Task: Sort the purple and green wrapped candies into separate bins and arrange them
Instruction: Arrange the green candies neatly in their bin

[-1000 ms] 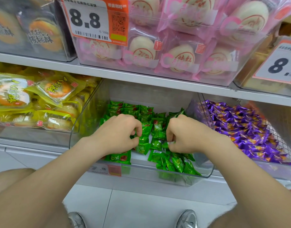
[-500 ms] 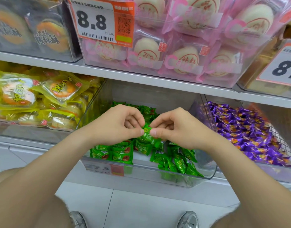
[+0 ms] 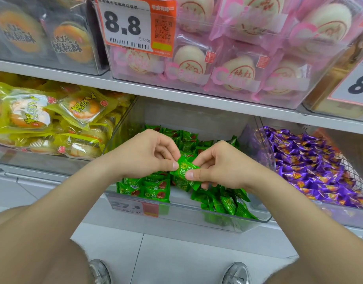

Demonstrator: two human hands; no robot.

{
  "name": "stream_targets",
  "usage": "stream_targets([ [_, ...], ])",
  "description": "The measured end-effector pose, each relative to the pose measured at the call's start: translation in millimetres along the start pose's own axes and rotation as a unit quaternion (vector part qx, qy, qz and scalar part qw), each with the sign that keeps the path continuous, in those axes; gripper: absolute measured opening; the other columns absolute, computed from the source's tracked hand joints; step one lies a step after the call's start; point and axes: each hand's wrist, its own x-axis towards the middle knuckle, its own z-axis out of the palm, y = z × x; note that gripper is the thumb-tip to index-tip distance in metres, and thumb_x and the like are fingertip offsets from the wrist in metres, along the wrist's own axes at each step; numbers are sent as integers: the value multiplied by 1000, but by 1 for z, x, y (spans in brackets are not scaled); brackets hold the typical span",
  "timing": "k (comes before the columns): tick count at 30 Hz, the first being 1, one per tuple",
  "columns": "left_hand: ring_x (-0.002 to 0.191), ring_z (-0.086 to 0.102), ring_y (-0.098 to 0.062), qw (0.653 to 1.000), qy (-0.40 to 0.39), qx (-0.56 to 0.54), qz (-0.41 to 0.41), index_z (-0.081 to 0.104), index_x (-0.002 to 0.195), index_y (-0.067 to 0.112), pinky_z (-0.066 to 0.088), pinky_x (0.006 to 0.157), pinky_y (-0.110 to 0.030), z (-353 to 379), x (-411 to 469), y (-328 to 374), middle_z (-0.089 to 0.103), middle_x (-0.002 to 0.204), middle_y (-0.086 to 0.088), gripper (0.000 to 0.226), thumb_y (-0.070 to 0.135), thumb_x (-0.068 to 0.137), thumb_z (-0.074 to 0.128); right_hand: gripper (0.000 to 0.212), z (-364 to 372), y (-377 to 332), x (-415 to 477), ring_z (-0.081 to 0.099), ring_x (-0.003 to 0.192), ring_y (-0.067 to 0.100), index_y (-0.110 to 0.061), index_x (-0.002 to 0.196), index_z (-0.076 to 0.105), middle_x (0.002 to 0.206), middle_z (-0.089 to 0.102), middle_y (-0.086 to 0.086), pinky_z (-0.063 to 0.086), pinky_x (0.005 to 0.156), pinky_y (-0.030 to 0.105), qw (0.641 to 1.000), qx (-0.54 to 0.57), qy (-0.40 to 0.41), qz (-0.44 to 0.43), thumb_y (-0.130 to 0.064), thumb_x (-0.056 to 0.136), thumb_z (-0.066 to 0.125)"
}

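Fingers [image 3: 172, 166] of both hands pinch one green candy [image 3: 185, 168] between them. The left hand [image 3: 143, 154] takes its left end with thumb and forefinger, and the right hand [image 3: 223, 167] takes its right edge; the remaining fingers curl loosely. A second ago both hands were knuckles-down in the pile. They have since risen with this single piece and hold it label up, just above the green candies [image 3: 154, 187] in the clear bin [image 3: 186, 214]. The bin's front left shows a neat row, its front right a loose heap. Purple candies [image 3: 311, 160] fill the neighbouring bin [image 3: 319, 214], unmixed. Sorting looks finished; I judge this piece is being squared up to join the row.
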Motion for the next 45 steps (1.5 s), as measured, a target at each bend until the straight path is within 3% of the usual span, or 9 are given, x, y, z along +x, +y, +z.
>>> stream_targets([
  [5, 76, 70, -6, 982, 50, 180, 6, 77, 93, 33, 59, 73, -24, 4, 4, -14, 75, 82, 11, 16, 18, 93, 74, 28, 15, 11, 8, 65, 84, 9, -21, 104, 79, 78, 70, -8, 59, 82, 37, 964, -257, 37, -57, -40, 84, 85],
  [8, 76, 65, -3, 970, 50, 238, 8, 75, 98, 35, 57, 72, -25, 5, 4, -18, 70, 84, 16, 17, 19, 94, 72, 26, 26, 10, 9, 59, 82, 4, -22, 95, 78, 73, 69, -12, 58, 80, 34, 964, -261, 5, -42, -40, 80, 89],
  [13, 84, 59, 1, 963, 27, 267, 26, 74, 100, 37, 49, 74, -24, 8, 4, -18, 66, 87, 17, 12, 29, 91, 76, 37, 41, 7, 20, 63, 89, 24, -27, 67, 61, 81, 62, -4, 51, 67, 34, 940, -333, 71, -33, -52, 73, 88],
  [17, 92, 56, -8, 947, 15, 317, 50, 73, 100, 39, 53, 85, -38, 18, 6, -17, 58, 94, 16, 22, 49, 81, 79, 47, 47, 8, 26, 63, 89, 27, -28, 69, 54, 87, 59, -1, 42, 65, 34, 918, -377, 117, -41, -67, 72, 80],
  [22, 99, 49, -16, 913, 7, 403, 61, 69, 104, 39, 40, 82, -37, 29, 12, -14, 51, 99, 11, 30, 55, 81, 79, 58, 38, 3, 26, 61, 85, 23, -26, 69, 59, 81, 59, -4, 45, 62, 34, 917, -384, 110, -19, -76, 59, 84],
  [28, 95, 49, -13, 914, 18, 399, 67, 69, 98, 38, 37, 78, -35, 31, 13, -14, 51, 95, 15, 24, 49, 81, 81, 28, -14, -4, -6, 64, 65, 1, -22, 76, 77, 64, 70, -11, 60, 73, 31, 946, -323, -17, -24, -48, 76, 90],
  [32, 97, 51, -13, 921, 15, 384, 70, 70, 100, 38, 40, 81, -36, 31, 13, -13, 52, 95, 17, 24, 50, 82, 80, 42, -14, 2, -21, 67, 76, 7, -26, 100, 77, 79, 68, -13, 60, 75, 34, 919, -382, -99, 14, -56, 73, 89],
  [41, 81, 63, 2, 954, 9, 279, 107, 68, 83, 34, 55, 84, -34, 43, 12, 1, 69, 75, 20, 8, 29, 90, 67, 24, 11, 2, -14, 64, 84, 26, -18, 77, 60, 82, 60, 1, 62, 71, 41, 901, -428, -68, 21, -34, 75, 78],
  [45, 88, 66, 3, 972, 7, 212, 101, 72, 93, 32, 55, 78, -22, 44, 10, 6, 72, 85, 17, 11, 21, 92, 70, 16, -4, -3, -15, 67, 76, 18, -19, 77, 69, 75, 69, -3, 62, 72, 38, 940, -342, 1, 3, -33, 75, 74],
])
